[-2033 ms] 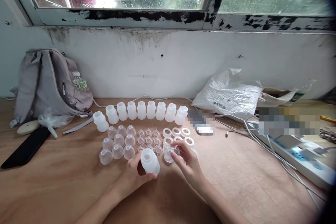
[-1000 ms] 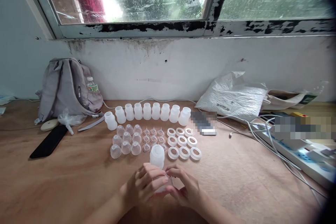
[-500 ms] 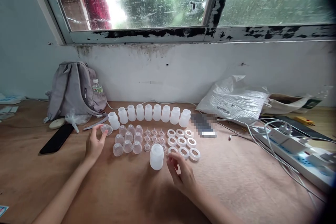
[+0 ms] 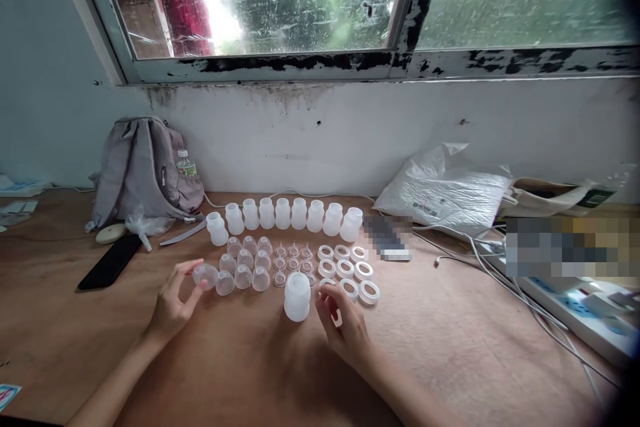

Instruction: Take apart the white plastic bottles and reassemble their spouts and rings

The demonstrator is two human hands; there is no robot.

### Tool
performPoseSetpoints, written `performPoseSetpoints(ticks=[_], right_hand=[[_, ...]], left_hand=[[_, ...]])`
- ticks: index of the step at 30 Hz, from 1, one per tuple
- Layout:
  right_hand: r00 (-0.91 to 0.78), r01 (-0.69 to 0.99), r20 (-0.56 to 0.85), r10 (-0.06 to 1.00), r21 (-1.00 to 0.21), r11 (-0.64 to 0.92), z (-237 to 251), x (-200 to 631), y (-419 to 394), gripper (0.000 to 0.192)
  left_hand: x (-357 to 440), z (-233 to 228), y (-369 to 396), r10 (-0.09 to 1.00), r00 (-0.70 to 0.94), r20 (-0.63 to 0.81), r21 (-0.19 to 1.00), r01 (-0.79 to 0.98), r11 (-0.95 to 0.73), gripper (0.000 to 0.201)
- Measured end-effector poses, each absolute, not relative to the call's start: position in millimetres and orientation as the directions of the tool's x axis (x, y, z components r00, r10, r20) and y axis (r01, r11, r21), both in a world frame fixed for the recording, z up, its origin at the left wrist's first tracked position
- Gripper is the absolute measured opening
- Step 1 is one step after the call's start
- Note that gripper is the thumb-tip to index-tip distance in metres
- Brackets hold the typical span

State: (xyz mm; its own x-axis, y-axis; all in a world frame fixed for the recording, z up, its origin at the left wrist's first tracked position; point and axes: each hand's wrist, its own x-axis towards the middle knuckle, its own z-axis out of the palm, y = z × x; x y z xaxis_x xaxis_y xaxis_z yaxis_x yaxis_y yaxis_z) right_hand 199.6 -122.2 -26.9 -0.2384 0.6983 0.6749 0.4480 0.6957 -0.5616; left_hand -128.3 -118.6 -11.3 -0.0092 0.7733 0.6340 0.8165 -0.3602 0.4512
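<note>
My left hand (image 4: 173,303) pinches a clear dome-shaped bottle cap (image 4: 205,275) between thumb and fingers, just left of the rows of similar clear caps (image 4: 243,276). A white translucent baby bottle (image 4: 297,297) stands upright near the middle, in front of the small clear teats (image 4: 293,265). Just right of this bottle is my right hand (image 4: 347,327), its fingers curled and the tips close together. Whether something small is between them I cannot make out. Beyond its fingers lie the white collar rings (image 4: 345,269) in rows, one partly hidden by the hand.
Several white bottles (image 4: 283,214) stand in a row at the back. On the left are a black phone (image 4: 110,262), a grey backpack (image 4: 143,170) and a round white object (image 4: 110,234). A silvery plastic bag (image 4: 445,190), cables and a power strip (image 4: 585,310) lie on the right.
My left hand has brought the clear cap down and nearer to me, beside the front row of caps. My right hand has stayed nearly in place beside the bottle.
</note>
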Motion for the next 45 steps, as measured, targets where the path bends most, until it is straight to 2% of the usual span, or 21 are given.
performPoseSetpoints(ticks=[3,6,8,11,15,18,22,24,26,29,31,35,39,41,45], right_hand=[[-0.257,0.451,0.660,0.706,-0.564,0.692,-26,198,-123,0.020],[-0.269,0.462,0.636,0.723,-0.573,0.677,-27,197,-123,0.019],[-0.274,0.467,0.633,0.724,-0.571,0.675,-29,197,-122,0.019],[-0.268,0.473,0.637,0.722,-0.566,0.675,-30,197,-121,0.020],[-0.256,0.485,0.627,0.736,-0.575,0.659,-29,199,-120,0.022],[-0.260,0.484,0.618,0.742,-0.582,0.654,-29,200,-119,0.024],[-0.256,0.464,0.640,0.725,-0.577,0.673,-28,197,-120,0.029],[-0.257,0.460,0.645,0.720,-0.573,0.678,-26,196,-120,0.033],[-0.265,0.458,0.644,0.718,-0.571,0.681,-24,196,-120,0.035],[-0.277,0.452,0.638,0.719,-0.573,0.683,-21,196,-121,0.035],[-0.275,0.445,0.642,0.716,-0.576,0.686,-19,198,-122,0.036],[-0.227,0.427,0.657,0.719,-0.596,0.680,-15,203,-123,0.037],[-0.146,0.365,0.567,0.811,-0.731,0.576,-11,206,-123,0.034],[-0.142,0.283,0.442,0.886,-0.839,0.464,-8,205,-123,0.028],[-0.179,0.065,0.219,0.959,-0.970,0.234,-5,199,-119,0.022]], left_hand=[[-132,-17,-130,0.801,0.048,0.597,0.416,0.835,-0.361,0.031],[-142,-28,-117,0.814,-0.123,0.567,0.486,0.849,-0.210,0.035],[-147,-34,-104,0.849,-0.191,0.492,0.550,0.825,-0.133,0.037],[-147,-36,-93,0.916,-0.122,0.381,0.565,0.815,-0.126,0.035],[-141,-33,-96,0.933,-0.026,0.358,0.466,0.871,-0.155,0.033],[-139,-28,-103,0.902,-0.012,0.432,0.391,0.903,-0.176,0.037],[-119,-11,-114,0.751,-0.052,0.658,0.363,0.896,-0.256,0.036],[-95,-1,-122,0.729,-0.021,0.684,0.402,0.846,-0.352,0.033],[-63,5,-129,0.768,0.105,0.632,0.431,0.775,-0.461,0.033],[-14,4,-130,0.803,0.291,0.520,0.443,0.712,-0.545,0.052],[12,0,-125,0.812,0.326,0.485,0.500,0.659,-0.563,0.058],[42,-5,-114,0.852,0.327,0.408,0.650,0.551,-0.523,0.040],[49,-6,-114,0.789,0.345,0.508,0.609,0.504,-0.613,0.039],[47,-8,-118,0.822,0.358,0.443,0.682,0.461,-0.569,0.038],[43,-12,-121,0.916,0.378,0.134,0.897,0.347,-0.274,0.027]])
